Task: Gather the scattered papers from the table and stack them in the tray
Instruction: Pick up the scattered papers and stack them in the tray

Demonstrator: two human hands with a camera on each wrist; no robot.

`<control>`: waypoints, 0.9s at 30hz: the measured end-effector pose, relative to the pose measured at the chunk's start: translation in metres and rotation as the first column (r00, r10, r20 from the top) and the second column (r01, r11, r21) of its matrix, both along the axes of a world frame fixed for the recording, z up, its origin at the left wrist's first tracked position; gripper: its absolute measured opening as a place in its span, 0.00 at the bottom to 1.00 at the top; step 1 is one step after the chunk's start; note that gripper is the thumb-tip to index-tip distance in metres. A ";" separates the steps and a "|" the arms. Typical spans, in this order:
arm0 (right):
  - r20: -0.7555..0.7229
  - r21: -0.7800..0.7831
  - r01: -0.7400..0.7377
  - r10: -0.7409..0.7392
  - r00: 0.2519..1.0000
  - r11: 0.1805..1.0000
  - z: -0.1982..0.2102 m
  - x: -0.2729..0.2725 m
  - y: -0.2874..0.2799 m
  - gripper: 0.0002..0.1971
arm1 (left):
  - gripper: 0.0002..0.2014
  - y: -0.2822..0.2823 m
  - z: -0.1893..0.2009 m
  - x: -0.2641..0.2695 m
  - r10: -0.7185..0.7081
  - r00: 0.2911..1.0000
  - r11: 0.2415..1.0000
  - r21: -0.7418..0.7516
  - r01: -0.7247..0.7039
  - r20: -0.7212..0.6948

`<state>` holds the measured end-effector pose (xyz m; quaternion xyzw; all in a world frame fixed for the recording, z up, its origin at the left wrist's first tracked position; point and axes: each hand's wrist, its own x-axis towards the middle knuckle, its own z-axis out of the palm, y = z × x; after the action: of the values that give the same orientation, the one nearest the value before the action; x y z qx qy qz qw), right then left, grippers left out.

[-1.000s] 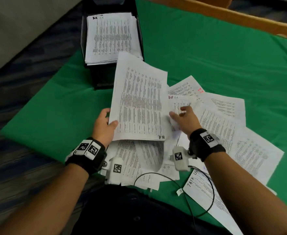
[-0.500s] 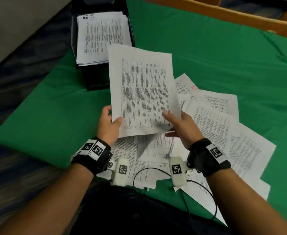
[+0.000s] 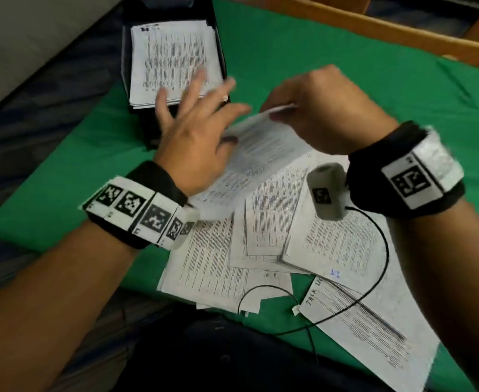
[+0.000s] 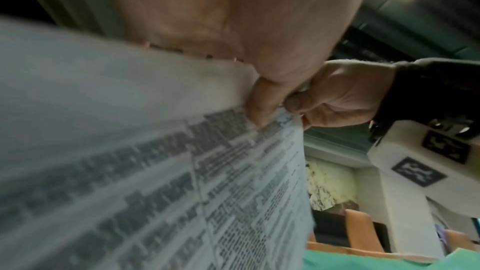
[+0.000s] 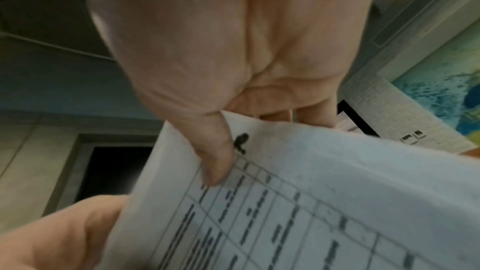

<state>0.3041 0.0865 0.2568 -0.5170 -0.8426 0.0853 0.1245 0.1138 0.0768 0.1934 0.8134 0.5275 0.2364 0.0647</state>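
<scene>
I hold one printed sheet (image 3: 258,154) above the table with both hands. My left hand (image 3: 196,128) lies on top of it with fingers spread, and the thumb (image 4: 259,108) pinches it from below. My right hand (image 3: 317,108) pinches the sheet's far edge between thumb (image 5: 218,161) and fingers. The black tray (image 3: 148,125) stands at the far left, just beyond my left fingertips, holding a stack of papers (image 3: 173,52). Several scattered papers (image 3: 331,239) overlap on the green cloth (image 3: 331,52) below my wrists.
A wooden table edge (image 3: 374,26) runs along the back right. A thin black cable (image 3: 379,250) loops from my right wrist over the loose papers. The floor drops away left of the cloth, beside the tray.
The sheet has tipped from upright to nearly flat and moved forward towards the tray. My left hand shifted from its left edge onto its top; my right hand moved up to its far edge.
</scene>
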 end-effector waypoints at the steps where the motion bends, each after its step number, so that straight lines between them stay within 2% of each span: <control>1: -0.043 0.033 -0.011 0.012 0.999 0.999 0.005 0.000 0.001 0.09 | 0.16 0.001 0.004 0.001 -0.043 0.996 0.998 -0.035 0.046 0.072; 3: -0.154 0.045 0.031 -0.023 0.988 0.999 0.008 0.004 0.003 0.10 | 0.10 0.002 0.008 -0.001 -0.062 0.977 0.990 -0.111 0.086 0.205; 7: -0.442 -0.014 0.242 -0.223 0.869 0.970 -0.015 0.033 0.005 0.22 | 0.13 0.007 -0.005 -0.007 0.118 0.945 0.975 -0.217 -0.052 0.305; 9: -0.426 -0.095 0.334 -0.342 0.838 0.938 -0.042 0.055 0.011 0.20 | 0.16 0.008 -0.026 -0.009 0.231 0.894 0.929 -0.360 -0.085 0.385; 12: -0.202 -0.308 0.431 -0.501 0.842 0.848 -0.100 0.093 0.017 0.18 | 0.17 0.006 -0.063 -0.006 0.350 0.839 0.858 -0.502 -0.109 0.416; 13: -0.119 -0.388 0.470 -0.549 0.828 0.793 -0.121 0.106 0.016 0.19 | 0.16 0.004 -0.074 -0.003 0.382 0.840 0.833 -0.537 -0.133 0.384; 15: 0.053 -0.508 0.584 -0.654 0.754 0.633 -0.164 0.135 0.010 0.20 | 0.15 0.000 -0.093 0.006 0.441 0.833 0.779 -0.604 -0.171 0.334; 17: 0.263 -0.548 0.699 -0.699 0.665 0.460 -0.199 0.161 -0.006 0.25 | 0.15 -0.003 -0.107 0.016 0.472 0.825 0.742 -0.645 -0.181 0.311; 19: 0.401 -0.548 0.793 -0.749 0.528 0.266 -0.227 0.180 -0.029 0.34 | 0.15 -0.002 -0.116 0.024 0.480 0.817 0.726 -0.666 -0.167 0.318; 21: 0.440 -0.532 0.843 -0.827 0.349 0.072 -0.250 0.192 -0.055 0.47 | 0.16 0.001 -0.123 0.030 0.486 0.811 0.713 -0.684 -0.152 0.326; 23: 0.451 -0.509 0.861 -0.858 0.247 -0.020 -0.266 0.196 -0.073 0.53 | 0.16 0.005 -0.125 0.034 0.493 0.806 0.700 -0.699 -0.146 0.326; 27: 0.365 -0.549 0.833 -0.917 0.162 -0.072 -0.283 0.197 -0.079 0.56 | 0.15 0.012 -0.123 0.040 0.484 0.805 0.700 -0.704 -0.121 0.343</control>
<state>0.5012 0.0074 -0.0259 -0.9319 -0.2014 0.3014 0.0110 0.1538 0.0884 0.0702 0.5450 0.6707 0.2492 0.4370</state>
